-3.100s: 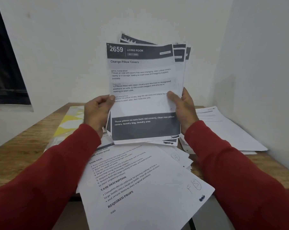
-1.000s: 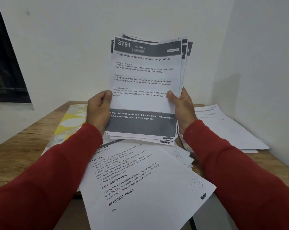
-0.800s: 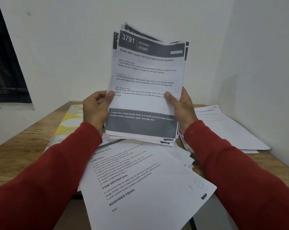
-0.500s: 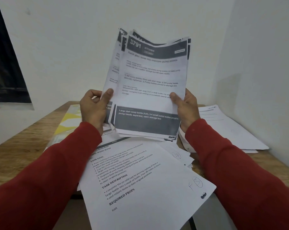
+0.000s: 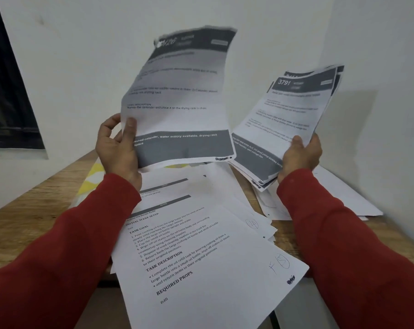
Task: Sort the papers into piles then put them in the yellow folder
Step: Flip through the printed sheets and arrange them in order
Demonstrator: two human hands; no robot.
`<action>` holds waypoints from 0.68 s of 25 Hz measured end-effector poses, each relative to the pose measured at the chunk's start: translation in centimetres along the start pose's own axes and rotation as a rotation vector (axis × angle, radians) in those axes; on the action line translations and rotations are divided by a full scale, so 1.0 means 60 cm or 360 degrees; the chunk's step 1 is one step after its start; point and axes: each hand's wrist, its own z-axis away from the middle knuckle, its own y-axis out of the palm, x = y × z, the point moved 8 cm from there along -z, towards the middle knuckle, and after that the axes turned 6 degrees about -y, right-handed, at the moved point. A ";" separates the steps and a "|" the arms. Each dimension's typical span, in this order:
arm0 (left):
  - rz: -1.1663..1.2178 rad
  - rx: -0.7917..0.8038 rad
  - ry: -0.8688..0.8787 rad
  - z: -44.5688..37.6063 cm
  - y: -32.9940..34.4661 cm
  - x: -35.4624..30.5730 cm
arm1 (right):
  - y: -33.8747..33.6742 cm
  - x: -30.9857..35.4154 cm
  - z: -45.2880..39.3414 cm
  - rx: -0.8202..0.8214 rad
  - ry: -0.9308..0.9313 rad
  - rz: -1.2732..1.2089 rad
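Above the table (image 5: 35, 205), raised hands grip paper: left hand (image 5: 117, 148) one sheet (image 5: 177, 98), right hand (image 5: 301, 155) a stack (image 5: 289, 119).

We hold both arms forward in red sleeves, hands raised and well apart. Our left hand (image 5: 117, 148) is upright, thumb pressed flat against the front of a single sheet (image 5: 177, 98), fingers curled behind it. Our right hand (image 5: 301, 155) grips a stack of papers (image 5: 289, 122) from below, thumb on top, tilted outward to the right.
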 end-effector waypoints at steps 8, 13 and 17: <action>-0.0295 0.0228 -0.0037 0.016 0.034 0.016 | 0.092 0.008 0.066 0.0727 0.0045 -0.0374; -0.0485 0.0178 0.0078 0.016 0.028 0.015 | 0.113 0.021 0.109 0.0953 0.0115 -0.0488; -0.0564 0.0181 -0.0079 0.017 0.026 0.038 | 0.115 0.021 0.115 0.1002 0.0138 -0.0478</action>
